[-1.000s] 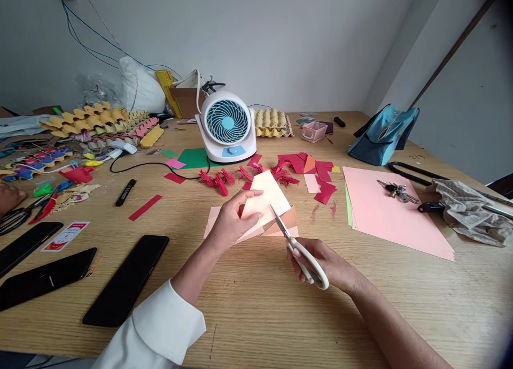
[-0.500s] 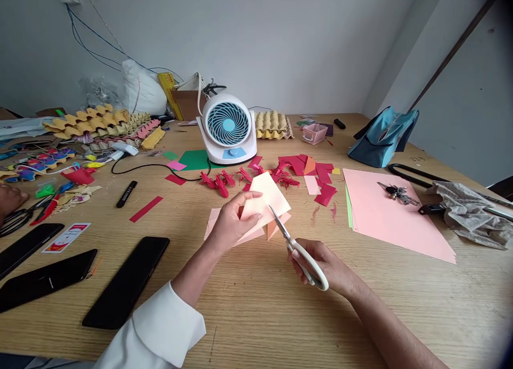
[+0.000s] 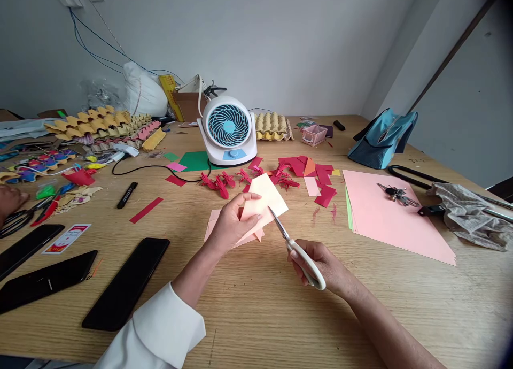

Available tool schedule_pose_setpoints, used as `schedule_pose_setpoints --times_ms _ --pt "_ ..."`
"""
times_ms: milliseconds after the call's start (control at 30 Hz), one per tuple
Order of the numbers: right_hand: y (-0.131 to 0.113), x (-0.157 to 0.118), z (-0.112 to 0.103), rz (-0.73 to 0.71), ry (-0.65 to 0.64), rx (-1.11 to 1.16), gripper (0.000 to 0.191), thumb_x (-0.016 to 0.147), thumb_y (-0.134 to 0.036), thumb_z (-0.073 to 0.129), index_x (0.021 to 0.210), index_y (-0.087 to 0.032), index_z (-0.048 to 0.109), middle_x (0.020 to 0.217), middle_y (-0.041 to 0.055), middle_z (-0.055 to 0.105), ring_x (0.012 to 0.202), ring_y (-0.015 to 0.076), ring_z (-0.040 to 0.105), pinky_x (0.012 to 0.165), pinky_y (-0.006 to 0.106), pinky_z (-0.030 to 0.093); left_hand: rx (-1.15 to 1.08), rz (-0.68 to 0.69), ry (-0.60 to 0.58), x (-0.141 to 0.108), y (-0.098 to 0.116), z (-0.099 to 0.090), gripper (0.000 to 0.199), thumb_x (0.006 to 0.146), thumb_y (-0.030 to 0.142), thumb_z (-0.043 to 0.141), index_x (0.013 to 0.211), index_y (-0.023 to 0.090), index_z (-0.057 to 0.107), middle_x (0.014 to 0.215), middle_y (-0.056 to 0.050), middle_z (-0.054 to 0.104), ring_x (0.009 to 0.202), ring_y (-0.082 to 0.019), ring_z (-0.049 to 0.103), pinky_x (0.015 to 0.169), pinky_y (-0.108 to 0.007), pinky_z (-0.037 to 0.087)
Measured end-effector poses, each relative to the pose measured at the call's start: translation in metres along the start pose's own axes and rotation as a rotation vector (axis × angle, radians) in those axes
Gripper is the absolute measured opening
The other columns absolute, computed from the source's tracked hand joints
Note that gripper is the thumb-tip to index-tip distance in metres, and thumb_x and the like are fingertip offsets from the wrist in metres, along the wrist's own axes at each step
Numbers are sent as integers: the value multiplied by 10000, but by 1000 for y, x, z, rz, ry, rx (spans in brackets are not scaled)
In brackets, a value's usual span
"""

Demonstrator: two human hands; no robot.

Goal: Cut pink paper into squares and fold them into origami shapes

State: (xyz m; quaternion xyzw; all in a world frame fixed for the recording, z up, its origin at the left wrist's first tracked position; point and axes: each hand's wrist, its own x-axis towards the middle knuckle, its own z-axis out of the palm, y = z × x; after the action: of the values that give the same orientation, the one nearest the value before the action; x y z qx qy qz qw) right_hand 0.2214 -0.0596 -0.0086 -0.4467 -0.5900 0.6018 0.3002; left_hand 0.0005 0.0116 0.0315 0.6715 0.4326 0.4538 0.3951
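Observation:
Between the thumb and fingers of my left hand point(image 3: 231, 222) is a pale cream piece of paper point(image 3: 265, 199), lifted above the table. My right hand point(image 3: 319, 263) grips white-handled scissors point(image 3: 305, 263), their blades pointing up and left at the paper's lower right edge. The blade tips overlap the paper; whether they are cutting it I cannot tell. Beneath the left hand lie pale pink paper pieces point(image 3: 212, 219), partly hidden by the hand and the held paper. Just beyond sit crumpled red paper bits point(image 3: 222, 186).
A white fan point(image 3: 229, 128) stands ahead. Red paper scraps point(image 3: 326, 195) and pink sheets with keys point(image 3: 380, 214) lie right, near a blue bag point(image 3: 382, 139). Black phones point(image 3: 127, 283) and a marker point(image 3: 127, 195) lie left. Another person's hand point(image 3: 12, 200) shows at the far left edge.
An orange-pink piece that hung below the held paper beside the scissors no longer shows there; a small pink tip shows further left. Both hands have stayed nearly in place.

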Motion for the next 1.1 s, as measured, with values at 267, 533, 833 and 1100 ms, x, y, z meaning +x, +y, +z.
schedule_pose_setpoints --times_ms 267,533,833,1100 --pt "2 0 0 6 -4 23 434 861 -590 552 740 -179 485 548 -42 508 427 83 485 419 210 361 10 -13 14 0 0 0 337 745 216 674 1074 193 600 914 -18 644 754 -145 571 681 -232 438" --pt "0 1 1 6 16 -5 422 868 -578 544 744 -178 491 552 -37 520 441 89 492 436 216 362 -6 -19 -19 -1 -6 1 357 765 226 669 1111 198 582 1019 -33 647 799 -145 585 716 -234 446" --pt "-4 1 -1 1 29 -26 422 871 -585 532 763 -179 494 585 -22 542 472 99 503 451 220 360 36 -20 -44 -3 -8 7 339 767 215 658 1097 198 581 1063 -42 657 878 -163 608 756 -243 442" --pt "-4 0 0 7 54 -20 426 865 -587 534 719 -192 469 553 -43 494 440 92 469 438 224 358 1 -29 -24 -2 -8 8 350 739 217 678 1079 184 604 1012 -48 672 901 -184 623 799 -273 465"
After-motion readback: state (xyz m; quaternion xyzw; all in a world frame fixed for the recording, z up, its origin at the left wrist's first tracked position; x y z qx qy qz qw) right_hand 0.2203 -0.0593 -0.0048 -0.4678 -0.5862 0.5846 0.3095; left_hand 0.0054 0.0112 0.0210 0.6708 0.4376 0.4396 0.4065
